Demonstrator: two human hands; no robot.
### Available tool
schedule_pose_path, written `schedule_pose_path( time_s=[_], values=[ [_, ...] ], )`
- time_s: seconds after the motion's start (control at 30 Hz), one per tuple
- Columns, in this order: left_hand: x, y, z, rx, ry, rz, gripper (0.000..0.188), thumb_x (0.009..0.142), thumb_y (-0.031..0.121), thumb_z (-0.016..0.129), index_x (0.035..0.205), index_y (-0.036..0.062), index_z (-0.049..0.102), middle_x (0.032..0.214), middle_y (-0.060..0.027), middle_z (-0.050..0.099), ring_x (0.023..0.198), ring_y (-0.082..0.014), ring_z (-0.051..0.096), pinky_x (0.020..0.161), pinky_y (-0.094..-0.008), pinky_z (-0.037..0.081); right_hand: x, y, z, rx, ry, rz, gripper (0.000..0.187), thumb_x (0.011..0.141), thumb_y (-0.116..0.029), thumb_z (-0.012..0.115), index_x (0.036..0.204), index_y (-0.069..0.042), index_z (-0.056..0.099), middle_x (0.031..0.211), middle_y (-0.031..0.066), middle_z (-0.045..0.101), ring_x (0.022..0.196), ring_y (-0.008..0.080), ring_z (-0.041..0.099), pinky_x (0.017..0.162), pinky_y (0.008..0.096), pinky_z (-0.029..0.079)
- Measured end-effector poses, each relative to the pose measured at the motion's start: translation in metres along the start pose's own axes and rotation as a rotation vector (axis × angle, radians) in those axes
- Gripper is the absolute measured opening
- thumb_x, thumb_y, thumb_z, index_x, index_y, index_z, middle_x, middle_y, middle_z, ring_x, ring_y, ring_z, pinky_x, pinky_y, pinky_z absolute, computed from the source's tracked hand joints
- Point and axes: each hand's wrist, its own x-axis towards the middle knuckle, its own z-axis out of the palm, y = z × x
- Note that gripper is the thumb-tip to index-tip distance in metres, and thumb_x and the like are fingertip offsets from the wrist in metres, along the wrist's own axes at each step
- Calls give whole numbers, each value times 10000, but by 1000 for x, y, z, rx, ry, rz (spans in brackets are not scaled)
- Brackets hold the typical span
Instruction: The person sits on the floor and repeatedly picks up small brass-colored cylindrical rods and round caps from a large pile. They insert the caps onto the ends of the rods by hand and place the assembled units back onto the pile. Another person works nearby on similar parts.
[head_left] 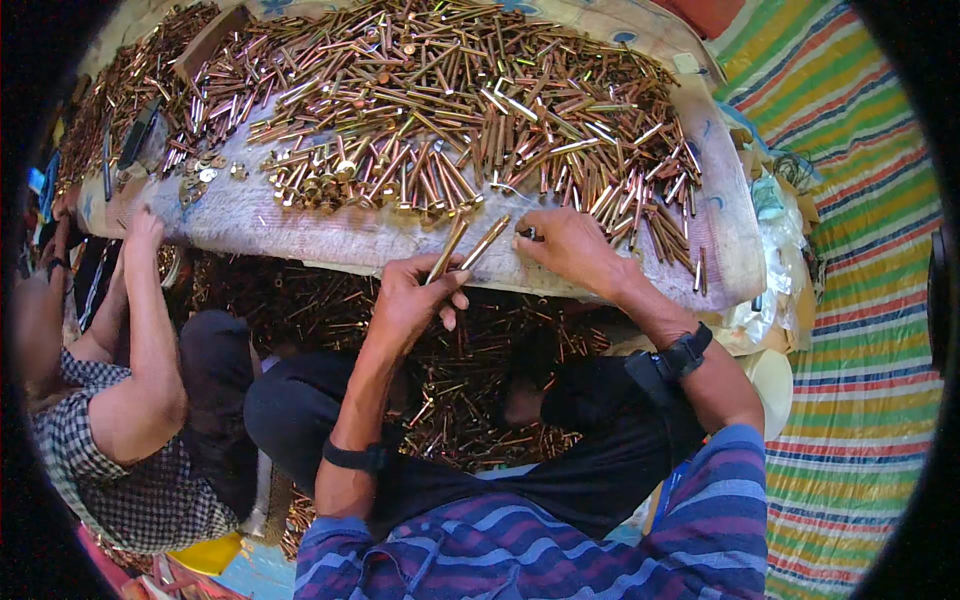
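My left hand (408,300) is closed round two long brassy bolts (487,243), which slant up and away to the right. Just right of their far ends, my right hand (572,248) has thumb and forefinger pinched on a small dark piece (531,234) too small to name. A thin pale thread (512,190) curves above these fingers. Beyond both hands, a large heap of similar bolts (480,90) covers much of the pale cloth-covered work surface (330,232). Several bolts with thick heads (430,190) lie near its front edge.
At the left a co-worker in a checked shirt (140,500) reaches a hand (145,228) to the same surface. Small round washers (207,173) lie there. More bolts (450,405) are strewn below, between my legs. Clear plastic bags (785,250) and a striped mat (865,330) are on the right.
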Motion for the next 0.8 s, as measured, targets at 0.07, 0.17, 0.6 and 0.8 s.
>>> schedule_pose_path(
  time_s=[0.07,0.17,0.6,0.8],
  values=[
    [-1,0,-2,-9,1,-13,283,928,23,684,1146,-152,646,808,-116,679,609,-136,656,447,-248,510,2,-1,0,-47,5,-30,289,897,-291,659,936,-5,676,879,217,689,883,422,669,789,527,517],
    [-1,0,-4,-27,7,-35,279,926,18,681,1145,-152,648,807,-115,679,609,-137,657,445,-249,508,3,-4,0,-44,-12,-3,284,895,-288,660,931,-6,674,883,223,684,893,426,665,789,528,512],
    [-3,1,-5,3,17,6,268,930,44,690,1148,-113,674,754,-99,677,575,-129,635,441,-246,496,-2,-11,-36,721,-13,111,306,929,-207,688,1108,39,665,916,123,716,776,168,704,641,305,554],
    [-2,-1,-5,20,-13,-12,270,930,44,689,1162,-94,680,741,-95,676,568,-128,628,444,-246,499,-8,-24,-41,844,32,35,285,965,-167,670,1141,57,657,925,111,727,772,151,716,623,280,563]
  ],
)
